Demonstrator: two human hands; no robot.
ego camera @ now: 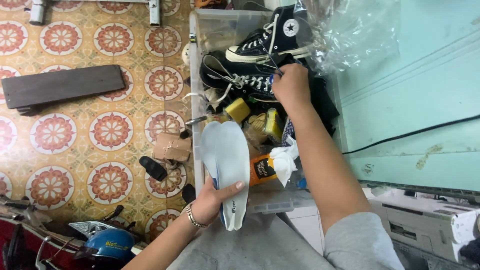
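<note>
Left hand (212, 197) clamped on pair of white insoles (227, 160), already out. Right hand (290, 85) pinching laces on black sneaker (240, 80) at bin (196, 60) far end; sneakers not yet lifted out.

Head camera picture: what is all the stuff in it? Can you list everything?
Clear plastic bin: one, by the wall, full of shoe things.
Black high-top sneakers: two, white laces, in the bin.
Yellow sponge: one, in the bin.
Orange bottle: one, white cloth at its top.
Insoles: a pale pair, held together.
Dark plank: one, on the patterned floor.
Blue helmet: one, bottom left.
Black cable: one, across the green wall.
Left hand: grips the insoles, wears a bracelet.
Right hand: reaches into the sneakers.
</note>
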